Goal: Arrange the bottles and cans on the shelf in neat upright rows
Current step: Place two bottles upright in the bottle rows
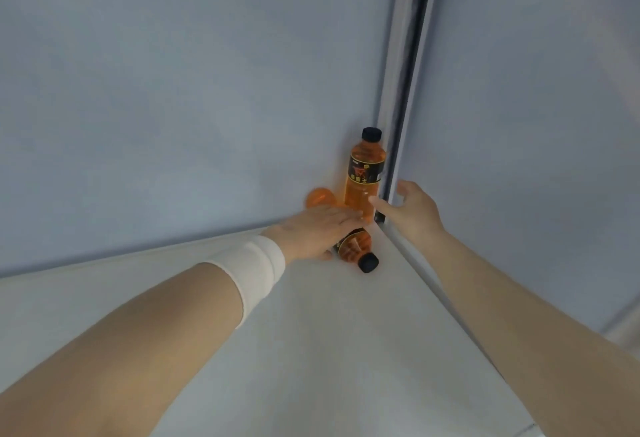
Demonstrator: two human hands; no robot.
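While one orange bottle [365,173] stands upright, left hand [313,232] wrapped around lying bottle [355,250], right hand [410,206] open, empty.

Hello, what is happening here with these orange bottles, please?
A person is tidying orange drink bottles in the back corner of a white shelf. One bottle already stands upright against the wall. The left hand lies over a second bottle that is on its side, cap toward the camera. The right hand is open beside the upright bottle, one fingertip at it.
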